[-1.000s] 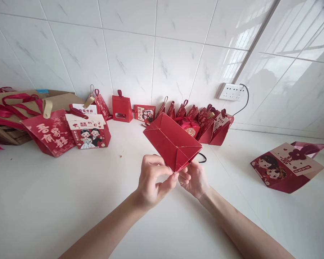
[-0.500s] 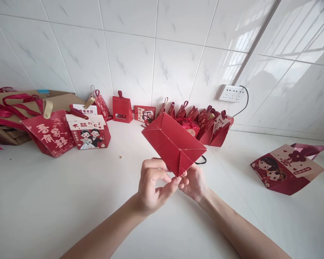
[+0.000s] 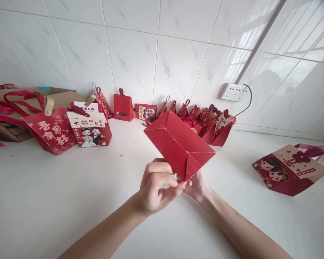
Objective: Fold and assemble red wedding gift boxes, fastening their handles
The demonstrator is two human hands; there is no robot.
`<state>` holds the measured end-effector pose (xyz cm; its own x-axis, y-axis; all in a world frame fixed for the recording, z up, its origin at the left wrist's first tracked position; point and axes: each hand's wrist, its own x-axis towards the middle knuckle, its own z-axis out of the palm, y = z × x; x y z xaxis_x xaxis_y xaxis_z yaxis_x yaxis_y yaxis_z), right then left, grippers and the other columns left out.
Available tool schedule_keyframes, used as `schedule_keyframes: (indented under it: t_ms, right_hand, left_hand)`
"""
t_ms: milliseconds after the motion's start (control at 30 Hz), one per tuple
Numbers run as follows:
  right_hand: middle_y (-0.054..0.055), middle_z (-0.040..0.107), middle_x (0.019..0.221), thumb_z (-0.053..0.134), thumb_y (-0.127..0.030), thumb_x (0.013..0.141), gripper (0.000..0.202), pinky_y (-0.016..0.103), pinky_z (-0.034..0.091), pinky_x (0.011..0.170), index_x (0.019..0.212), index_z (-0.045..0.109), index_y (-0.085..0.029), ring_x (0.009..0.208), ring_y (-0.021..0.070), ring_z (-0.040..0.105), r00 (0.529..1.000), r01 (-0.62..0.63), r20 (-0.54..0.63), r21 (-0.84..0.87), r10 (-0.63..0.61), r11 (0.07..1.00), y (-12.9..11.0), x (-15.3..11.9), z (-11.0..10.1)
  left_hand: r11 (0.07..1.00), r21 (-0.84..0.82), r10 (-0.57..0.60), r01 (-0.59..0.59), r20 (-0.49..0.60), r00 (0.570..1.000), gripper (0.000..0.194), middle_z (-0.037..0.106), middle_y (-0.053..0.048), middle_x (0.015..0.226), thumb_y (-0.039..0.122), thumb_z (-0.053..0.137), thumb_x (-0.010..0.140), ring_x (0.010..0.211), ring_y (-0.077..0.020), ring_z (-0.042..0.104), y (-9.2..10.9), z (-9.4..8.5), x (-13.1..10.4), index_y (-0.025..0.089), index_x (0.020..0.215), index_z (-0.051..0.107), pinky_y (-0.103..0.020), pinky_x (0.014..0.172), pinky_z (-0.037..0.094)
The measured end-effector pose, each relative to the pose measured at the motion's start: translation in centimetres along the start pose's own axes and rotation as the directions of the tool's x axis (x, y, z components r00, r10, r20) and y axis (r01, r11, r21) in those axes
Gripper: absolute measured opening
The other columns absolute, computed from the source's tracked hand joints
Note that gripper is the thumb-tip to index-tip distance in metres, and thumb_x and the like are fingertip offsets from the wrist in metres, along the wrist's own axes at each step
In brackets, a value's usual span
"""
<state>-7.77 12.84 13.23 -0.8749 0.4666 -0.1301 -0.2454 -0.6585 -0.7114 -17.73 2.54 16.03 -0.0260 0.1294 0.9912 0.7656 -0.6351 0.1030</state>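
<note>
A red paper gift box (image 3: 178,142) is held up in front of me, tilted so that its folded bottom panel with creased seams faces me. My left hand (image 3: 158,187) pinches the box's near lower corner between thumb and fingers. Behind and under the box, my right hand (image 3: 198,185) supports it from the right; most of its fingers are hidden by the box. The side of the box turned away from me cannot be seen.
Printed red gift boxes (image 3: 54,131) stand at the left before a brown carton (image 3: 67,95) with ribbons. Several more red boxes (image 3: 210,122) line the tiled wall. A couple-printed box (image 3: 288,171) lies at the right. A socket strip (image 3: 233,92) with a black cable is on the wall.
The red box has shifted slightly right and toward me in view, its bottom panel showing a bit larger. Both hands keep their hold. The whole scene is shifted slightly with the camera.
</note>
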Motion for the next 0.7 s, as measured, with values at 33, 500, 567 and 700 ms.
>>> schedule_keyframes:
  t_ms: [33,500,567,700]
  right_hand:
    - [-0.006,0.041,0.039,0.068,-0.035,0.064,0.034,0.017,0.04,0.034,0.043,0.047,-0.019,0.032,0.0028,0.025,1.0,-0.002,-0.007,-0.021,0.002,1.0,0.0,0.0,0.1]
    - [-0.006,0.035,0.032,0.053,-0.049,0.079,0.046,0.023,0.036,0.033,0.046,0.037,-0.022,0.027,0.0078,0.03,0.833,0.311,-0.374,-0.294,-0.408,0.904,-1.3,0.4,1.1]
    - [-0.003,0.04,0.032,0.053,-0.054,0.079,0.051,0.024,0.038,0.036,0.043,0.039,-0.021,0.029,0.009,0.036,0.818,0.338,-0.316,-0.415,-0.481,0.845,-1.7,0.4,0.7]
    - [0.005,0.055,0.04,0.045,-0.058,0.088,0.061,0.023,0.045,0.049,0.042,0.048,-0.019,0.041,0.0126,0.053,0.72,0.35,-0.095,-0.806,-0.687,0.478,-3.5,-2.9,-0.4]
  left_hand:
    - [1.0,-0.016,0.004,-0.004,-0.01,1.0,0.017,0.041,0.002,0.087,0.006,0.058,0.087,0.063,-0.0041,0.051,-0.1,0.1,0.0,0.017,0.083,0.045,-0.018,0.055,0.05]
    - [0.785,-0.111,-0.619,0.609,-0.125,0.775,0.027,0.057,0.001,0.075,0.044,0.043,0.096,0.064,-0.0127,0.059,-3.6,-0.2,-2.7,0.021,0.11,0.045,-0.026,0.063,0.048]
    - [0.81,-0.093,-0.586,0.579,-0.094,0.804,0.034,0.057,0.001,0.068,0.05,0.037,0.096,0.06,-0.0142,0.058,-4.4,-0.8,-3.1,0.019,0.106,0.047,-0.028,0.062,0.048]
    - [0.789,0.049,-0.615,0.613,0.04,0.788,0.04,0.057,0.002,0.059,0.056,0.035,0.091,0.051,-0.015,0.056,-5.7,-1.9,-3.6,0.019,0.097,0.049,-0.027,0.054,0.047]
